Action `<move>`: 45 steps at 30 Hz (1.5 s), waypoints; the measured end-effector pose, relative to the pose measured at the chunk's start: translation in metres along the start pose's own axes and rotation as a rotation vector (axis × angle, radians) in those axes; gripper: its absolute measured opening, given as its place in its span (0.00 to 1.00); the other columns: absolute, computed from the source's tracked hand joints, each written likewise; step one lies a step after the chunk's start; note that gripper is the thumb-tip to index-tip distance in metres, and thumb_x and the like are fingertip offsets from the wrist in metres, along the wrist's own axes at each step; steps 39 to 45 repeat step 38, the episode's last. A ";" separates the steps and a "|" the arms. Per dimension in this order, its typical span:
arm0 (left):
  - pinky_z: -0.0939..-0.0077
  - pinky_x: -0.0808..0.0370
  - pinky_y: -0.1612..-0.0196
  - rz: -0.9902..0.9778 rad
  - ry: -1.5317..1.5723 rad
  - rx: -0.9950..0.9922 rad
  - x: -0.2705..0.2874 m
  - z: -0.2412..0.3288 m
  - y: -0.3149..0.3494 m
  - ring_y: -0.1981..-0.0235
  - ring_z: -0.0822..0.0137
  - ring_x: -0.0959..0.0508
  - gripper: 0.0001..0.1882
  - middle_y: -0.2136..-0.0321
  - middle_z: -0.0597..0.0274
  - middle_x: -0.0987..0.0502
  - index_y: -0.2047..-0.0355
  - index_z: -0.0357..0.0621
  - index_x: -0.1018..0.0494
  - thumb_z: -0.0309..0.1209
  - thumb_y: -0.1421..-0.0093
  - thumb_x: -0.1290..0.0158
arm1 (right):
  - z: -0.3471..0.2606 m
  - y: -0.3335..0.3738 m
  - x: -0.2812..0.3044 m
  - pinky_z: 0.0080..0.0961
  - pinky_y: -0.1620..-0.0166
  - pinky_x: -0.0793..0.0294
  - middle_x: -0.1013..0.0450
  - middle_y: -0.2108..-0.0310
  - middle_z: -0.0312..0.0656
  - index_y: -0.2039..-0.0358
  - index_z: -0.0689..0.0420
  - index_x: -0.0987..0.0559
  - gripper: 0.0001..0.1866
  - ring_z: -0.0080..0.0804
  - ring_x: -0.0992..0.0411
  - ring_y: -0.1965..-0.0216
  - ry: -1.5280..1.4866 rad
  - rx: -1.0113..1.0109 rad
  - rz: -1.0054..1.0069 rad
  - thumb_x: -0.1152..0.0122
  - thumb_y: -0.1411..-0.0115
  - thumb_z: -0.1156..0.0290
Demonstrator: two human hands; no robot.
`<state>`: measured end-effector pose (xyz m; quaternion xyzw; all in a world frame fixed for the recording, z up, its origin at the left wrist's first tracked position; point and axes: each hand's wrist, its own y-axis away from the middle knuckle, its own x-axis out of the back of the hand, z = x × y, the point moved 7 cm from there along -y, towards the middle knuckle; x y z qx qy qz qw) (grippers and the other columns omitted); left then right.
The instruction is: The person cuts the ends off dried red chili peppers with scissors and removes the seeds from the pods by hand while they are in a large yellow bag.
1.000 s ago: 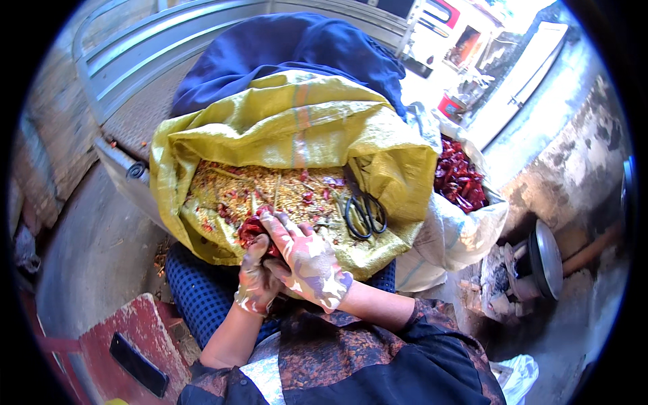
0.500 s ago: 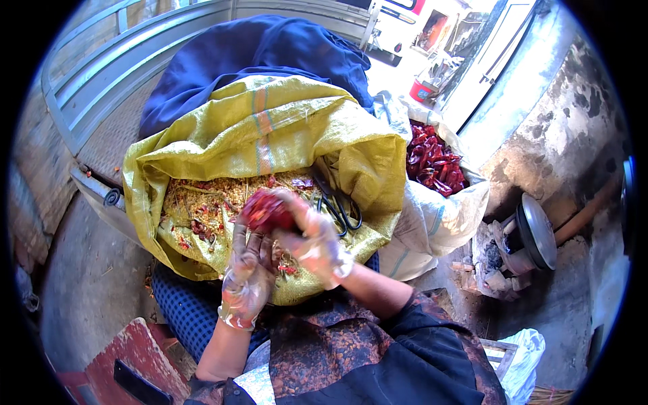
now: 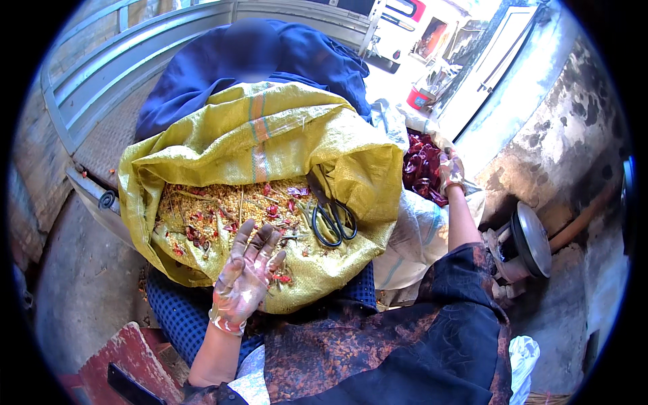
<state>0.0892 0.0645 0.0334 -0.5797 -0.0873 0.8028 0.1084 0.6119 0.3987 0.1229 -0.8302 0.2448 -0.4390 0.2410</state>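
Observation:
Palm up and fingers spread, my left hand (image 3: pixel 244 278) holds nothing above the near edge of a yellow woven sack (image 3: pixel 283 150). It wears a thin, stained, pale glove. Inside that sack lie yellow seeds (image 3: pixel 226 206) mixed with red bits and stems. Black-handled scissors (image 3: pixel 331 223) rest on the sack just right of the seeds. My right hand (image 3: pixel 452 171), gloved alike, reaches into a white sack (image 3: pixel 424 233) of dried red chillies (image 3: pixel 421 165). Its fingers are partly hidden against the chillies and the sack's rim, so its grip is unclear.
Dark blue cloth (image 3: pixel 202 81) bulges behind the yellow sack, inside a grey metal-railed bed (image 3: pixel 88 88). At the right stand a round metal lid (image 3: pixel 532 236) on a small stove and a stained wall (image 3: pixel 547 148). A red painted board (image 3: pixel 128 358) lies lower left.
My right hand has moved from beside my left hand over the yellow sack to the white sack. The red chillies it held there are gone from between my hands. My left hand has opened out.

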 end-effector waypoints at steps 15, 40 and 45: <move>0.56 0.43 0.39 0.021 -0.003 -0.013 0.009 0.023 0.022 0.40 0.54 0.40 0.37 0.44 0.51 0.38 0.38 0.44 0.49 0.39 0.45 0.46 | -0.435 0.242 -0.143 0.38 0.51 0.32 0.34 0.49 0.49 0.48 0.53 0.31 0.26 0.47 0.34 0.51 0.208 1.041 -0.494 0.41 0.51 0.70; 0.55 0.32 0.48 0.262 -0.004 0.061 0.045 0.048 -0.003 0.49 0.52 0.29 0.27 0.48 0.47 0.32 0.45 0.37 0.39 0.40 0.40 0.54 | -0.472 0.215 -0.112 0.30 0.62 0.28 0.26 0.66 0.42 0.52 0.53 0.28 0.18 0.36 0.26 0.66 -0.249 0.850 -0.517 0.43 0.44 0.67; 0.55 0.32 0.48 0.262 -0.004 0.061 0.045 0.048 -0.003 0.49 0.52 0.29 0.27 0.48 0.47 0.32 0.45 0.37 0.39 0.40 0.40 0.54 | -0.472 0.215 -0.112 0.30 0.62 0.28 0.26 0.66 0.42 0.52 0.53 0.28 0.18 0.36 0.26 0.66 -0.249 0.850 -0.517 0.43 0.44 0.67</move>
